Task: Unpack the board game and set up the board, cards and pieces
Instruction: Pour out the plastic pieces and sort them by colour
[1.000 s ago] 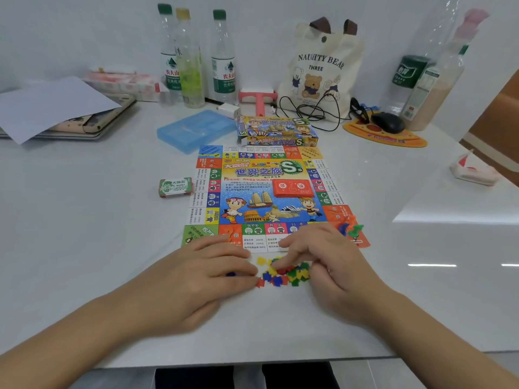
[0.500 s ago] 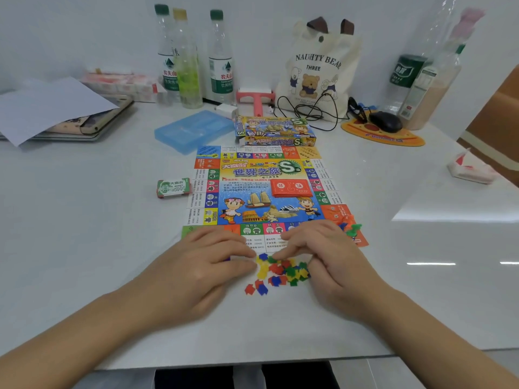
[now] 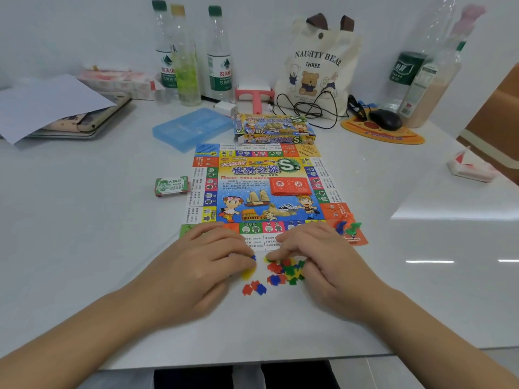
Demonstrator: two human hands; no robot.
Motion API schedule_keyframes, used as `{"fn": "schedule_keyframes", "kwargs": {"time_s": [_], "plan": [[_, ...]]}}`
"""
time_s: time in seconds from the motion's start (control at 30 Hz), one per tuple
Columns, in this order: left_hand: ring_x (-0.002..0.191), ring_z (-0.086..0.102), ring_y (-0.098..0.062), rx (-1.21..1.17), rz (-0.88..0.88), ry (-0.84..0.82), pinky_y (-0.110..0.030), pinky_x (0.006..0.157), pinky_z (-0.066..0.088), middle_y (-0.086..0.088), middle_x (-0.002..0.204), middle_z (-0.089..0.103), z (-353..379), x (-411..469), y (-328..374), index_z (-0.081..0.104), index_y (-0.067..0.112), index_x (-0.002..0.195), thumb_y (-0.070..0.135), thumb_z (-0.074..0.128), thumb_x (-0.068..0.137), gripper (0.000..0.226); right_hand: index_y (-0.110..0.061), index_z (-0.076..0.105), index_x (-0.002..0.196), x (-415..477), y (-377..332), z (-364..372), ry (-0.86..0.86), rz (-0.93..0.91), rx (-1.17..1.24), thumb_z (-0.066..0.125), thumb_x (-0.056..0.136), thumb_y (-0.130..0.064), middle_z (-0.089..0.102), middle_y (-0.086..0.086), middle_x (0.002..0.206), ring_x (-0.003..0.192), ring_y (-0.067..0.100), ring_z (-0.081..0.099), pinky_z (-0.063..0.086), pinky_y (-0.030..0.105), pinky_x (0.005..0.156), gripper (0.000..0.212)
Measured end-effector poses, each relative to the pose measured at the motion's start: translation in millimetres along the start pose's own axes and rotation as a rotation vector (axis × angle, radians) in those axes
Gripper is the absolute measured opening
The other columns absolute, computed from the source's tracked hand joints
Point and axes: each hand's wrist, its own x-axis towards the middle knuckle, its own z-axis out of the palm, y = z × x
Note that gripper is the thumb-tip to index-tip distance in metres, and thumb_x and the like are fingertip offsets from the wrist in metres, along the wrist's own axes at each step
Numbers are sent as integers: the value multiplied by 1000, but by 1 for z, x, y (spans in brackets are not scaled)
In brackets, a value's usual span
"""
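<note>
The colourful game board (image 3: pixel 261 197) lies flat on the white table, with a red card stack (image 3: pixel 290 186) on its middle and several pawns (image 3: pixel 348 227) on its near right corner. A heap of small red, blue, green and yellow house pieces (image 3: pixel 285 272) lies just in front of the board. My left hand (image 3: pixel 202 265) rests to the left of the heap, its fingertips pinching a blue and a yellow piece. My right hand (image 3: pixel 320 259) rests on the right of the heap, fingertips curled onto a yellow piece. The play money bundle (image 3: pixel 171 186) lies left of the board. The game box (image 3: pixel 273 130) stands behind it.
A blue plastic case (image 3: pixel 191 129) lies behind the board on the left. Three bottles (image 3: pixel 191 54), a tote bag (image 3: pixel 317 68), cables, a mouse on its pad (image 3: pixel 384 122) and more bottles line the back wall. Papers and notebooks (image 3: pixel 56 108) lie far left, a tissue pack (image 3: pixel 471 167) right.
Both hands have drawn slightly apart over the heap. A few pieces were pulled out toward the near side, and my left fingertips now hold blue and yellow pieces.
</note>
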Motion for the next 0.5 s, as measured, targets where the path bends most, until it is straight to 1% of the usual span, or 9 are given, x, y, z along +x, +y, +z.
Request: {"fn": "schedule_keyframes", "kwargs": {"time_s": [0.1, 0.2, 0.3, 0.4, 0.5], "plan": [[115, 55, -22, 33, -95, -5, -40, 99, 39, 2, 119, 62, 2, 1, 0, 67, 18, 114, 13, 40, 82, 42, -26, 65, 105, 0, -2, -1, -76, -53, -3, 31, 75, -11, 60, -13, 109, 111, 10, 51, 37, 25, 95, 48], [116, 52, -21, 57, -174, -27, -40, 100, 36, 1, 120, 61, 3, 0, 0, 68, 21, 113, 15, 39, 77, 47, -26, 65, 108, 0, -3, -2, -134, -82, 7, 33, 76, -10, 57, -14, 114, 112, 11, 50, 36, 26, 94, 48], [115, 50, -19, 39, -218, -4, -35, 99, 33, 1, 120, 60, 4, -1, 1, 69, 23, 111, 16, 38, 77, 47, -26, 64, 111, 0, -5, -2, -160, -110, 7, 34, 78, -11, 54, -13, 116, 112, 8, 47, 36, 27, 94, 47], [113, 51, -19, 2, -238, 51, -33, 98, 34, 3, 120, 59, 4, -3, 1, 69, 22, 107, 14, 38, 81, 41, -23, 63, 115, 2, -9, -2, -179, -144, -4, 35, 79, -10, 56, -9, 117, 116, 2, 42, 34, 25, 95, 47], [110, 52, -19, -4, -227, 98, -31, 97, 35, 2, 116, 62, 4, -5, 0, 71, 20, 100, 13, 40, 83, 36, -24, 61, 119, 5, -11, 0, -218, -152, -34, 35, 80, -13, 58, -9, 114, 117, 3, 42, 33, 26, 97, 48]]}}
